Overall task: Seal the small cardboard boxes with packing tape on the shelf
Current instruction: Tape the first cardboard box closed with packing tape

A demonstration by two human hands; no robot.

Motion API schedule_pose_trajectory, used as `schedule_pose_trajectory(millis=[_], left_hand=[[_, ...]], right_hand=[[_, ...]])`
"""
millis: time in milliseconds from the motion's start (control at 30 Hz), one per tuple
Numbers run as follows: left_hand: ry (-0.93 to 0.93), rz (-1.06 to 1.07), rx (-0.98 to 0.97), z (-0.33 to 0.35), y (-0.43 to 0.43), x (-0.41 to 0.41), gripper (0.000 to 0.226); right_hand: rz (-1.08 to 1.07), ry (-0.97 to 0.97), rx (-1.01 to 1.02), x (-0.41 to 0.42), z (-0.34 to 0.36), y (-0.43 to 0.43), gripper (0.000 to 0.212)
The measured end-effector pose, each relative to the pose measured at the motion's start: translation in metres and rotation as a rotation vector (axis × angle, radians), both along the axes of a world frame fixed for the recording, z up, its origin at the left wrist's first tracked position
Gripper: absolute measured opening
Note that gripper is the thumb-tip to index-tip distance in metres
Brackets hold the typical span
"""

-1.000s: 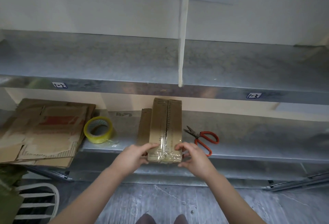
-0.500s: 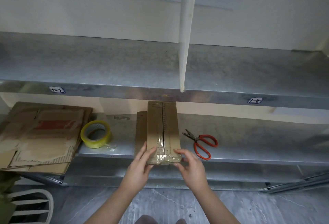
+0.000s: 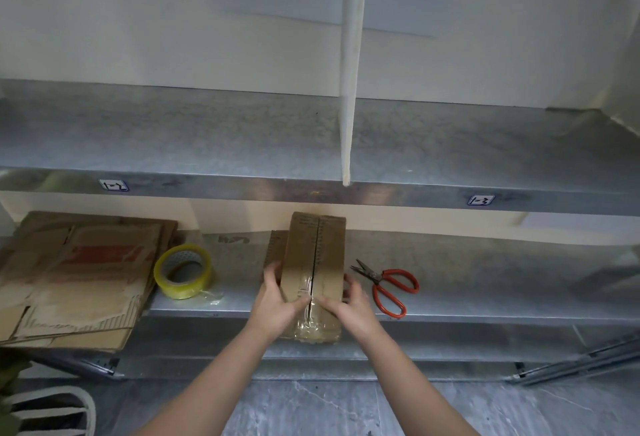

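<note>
both forearms come up from the bottom edge, bare, angled in toward each other and meeting at the near end of a long cardboard box (image 3: pixel 304 252). the left hand (image 3: pixel 277 300) sits on the box's left side, palm turned inward, fingers running up along the side wall and thumb laid across the top toward the middle seam. the right hand (image 3: pixel 353 307) mirrors it on the right side, thumb on top by the seam.

the right fingers are blurred and partly tucked behind the box, so how they lie is hard to read. the left palm covers the box's near left corner. a second flat brown piece (image 3: pixel 275 248) stands just beside the box on its left, mostly hidden by it. the elbows are cut off by the frame.

each grip clasps the box between thumb and fingers: thumbs pressed on the clear tape (image 3: pixel 317 323) that wraps the near end, fingers on the side walls.

the box lies lengthwise on the lower metal shelf (image 3: pixel 485 283), its near end sticking out past the front edge, its far end under the upper shelf (image 3: pixel 207 137). a yellow tape roll (image 3: pixel 183 271) lies on the shelf to the left, apart from the box, with a stack of flattened cardboard (image 3: pixel 76 273) further left. red-handled scissors (image 3: pixel 388 288) lie near the right hand, not touching it. a white upright panel (image 3: pixel 349 72) stands on the upper shelf.
</note>
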State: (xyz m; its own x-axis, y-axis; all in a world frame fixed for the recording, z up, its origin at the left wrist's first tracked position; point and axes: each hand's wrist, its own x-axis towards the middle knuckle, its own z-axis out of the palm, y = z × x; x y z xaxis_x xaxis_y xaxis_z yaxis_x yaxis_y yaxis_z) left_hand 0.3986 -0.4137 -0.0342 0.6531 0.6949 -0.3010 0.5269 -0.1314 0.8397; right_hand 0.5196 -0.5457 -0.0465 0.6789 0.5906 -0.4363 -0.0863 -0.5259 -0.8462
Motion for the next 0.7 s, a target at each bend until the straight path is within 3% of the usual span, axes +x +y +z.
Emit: schedule_pose_trajectory(millis=[100,233,333,400,467,567,700], left_hand=[[0.032,0.009,-0.07,-0.003,0.001,-0.001,0.107],[0.009,0.004,-0.118,0.0,-0.008,-0.01,0.092],[-0.091,0.022,-0.014,0.012,-0.019,-0.022,0.077],[-0.188,-0.033,0.003,0.026,-0.024,-0.029,0.085],[-0.255,-0.096,-0.077,0.043,-0.027,-0.038,0.095],[-0.28,-0.072,-0.198,0.076,-0.026,-0.045,0.079],[-0.401,-0.011,-0.18,0.117,-0.018,-0.045,0.083]], right_hand=[[-0.007,-0.037,-0.046,-0.004,-0.001,0.0,0.084],[-0.019,-0.196,-0.054,-0.026,0.001,-0.01,0.058],[-0.044,-0.173,0.025,-0.043,0.01,-0.023,0.072],[-0.077,-0.187,0.075,-0.048,0.021,-0.033,0.084],[-0.096,-0.295,0.09,-0.05,0.037,-0.04,0.081],[-0.087,-0.486,0.138,-0.048,0.062,-0.046,0.076],[-0.029,-0.556,0.222,-0.041,0.094,-0.046,0.076]])
